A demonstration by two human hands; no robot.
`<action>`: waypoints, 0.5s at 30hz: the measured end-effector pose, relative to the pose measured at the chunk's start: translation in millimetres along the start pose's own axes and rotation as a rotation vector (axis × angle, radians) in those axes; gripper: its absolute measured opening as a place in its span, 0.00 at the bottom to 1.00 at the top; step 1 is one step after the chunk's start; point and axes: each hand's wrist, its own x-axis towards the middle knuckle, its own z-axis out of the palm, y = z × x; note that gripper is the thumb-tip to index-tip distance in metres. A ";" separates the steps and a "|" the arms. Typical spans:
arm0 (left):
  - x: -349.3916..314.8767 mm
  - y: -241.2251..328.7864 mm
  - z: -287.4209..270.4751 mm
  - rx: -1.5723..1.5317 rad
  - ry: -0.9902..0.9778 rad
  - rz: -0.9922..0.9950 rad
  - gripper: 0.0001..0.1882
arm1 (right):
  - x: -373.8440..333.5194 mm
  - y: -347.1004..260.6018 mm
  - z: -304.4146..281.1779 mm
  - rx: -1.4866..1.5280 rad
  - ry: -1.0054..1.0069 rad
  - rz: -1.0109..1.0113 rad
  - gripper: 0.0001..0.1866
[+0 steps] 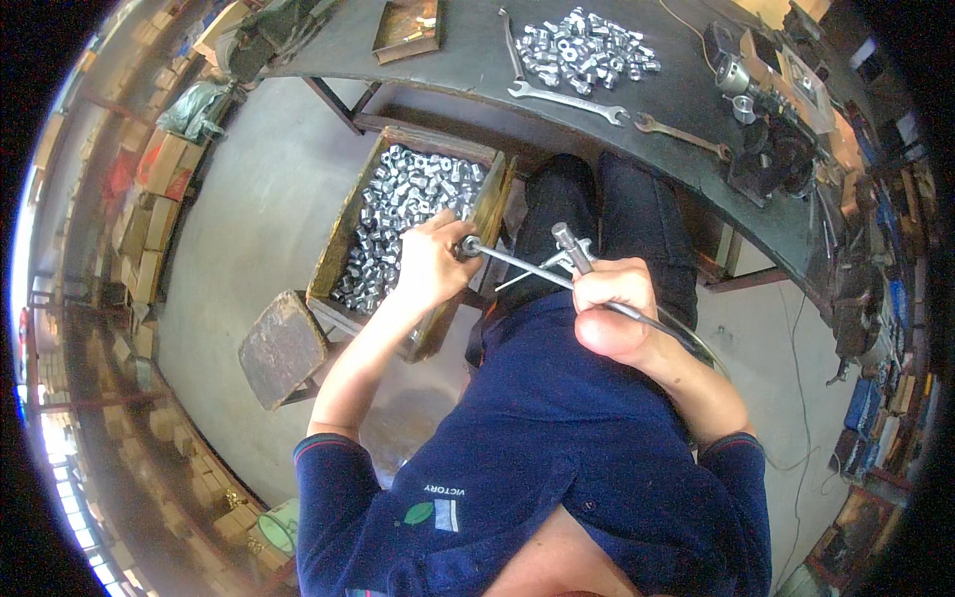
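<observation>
My left hand (pixel 430 261) is closed around a small metal fitting (pixel 471 244), its round open end turned to the right. My right hand (pixel 619 297) grips what looks like an air blow gun (pixel 569 245) with a long thin nozzle (pixel 517 263). The nozzle's tip meets the fitting's opening, or lies just in front of it; I cannot tell how far in it goes. A dark hose (pixel 686 336) trails from the right hand along the forearm. Below my left hand stands a wooden crate (pixel 341 234) full of shiny metal fittings (pixel 403 189).
Ahead is a dark workbench (pixel 468 70) with a pile of fittings (pixel 582 50), an open-ended wrench (pixel 569 101), another wrench (pixel 684 136) and a shallow tray (pixel 406 45). A worn stool (pixel 283 348) stands left of the crate. Shelves of boxes (pixel 159 239) line the left.
</observation>
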 end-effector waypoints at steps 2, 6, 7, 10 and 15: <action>1.3 2.1 1.2 0.012 0.008 0.018 0.15 | 2.4 1.1 2.5 0.012 -0.013 0.014 0.16; 4.8 8.7 10.5 0.038 -0.028 0.114 0.17 | 7.4 3.9 8.0 -0.060 -0.096 0.056 0.08; 5.6 14.1 14.5 0.021 -0.050 0.132 0.17 | 5.4 14.1 12.8 -0.013 -0.110 0.117 0.08; 10.3 27.9 28.7 0.038 -0.057 0.188 0.18 | 12.6 33.4 14.3 -0.279 -0.106 -0.123 0.11; 49.8 24.1 41.6 0.027 -0.091 0.307 0.14 | -6.6 25.0 -17.3 -0.421 0.012 -0.165 0.11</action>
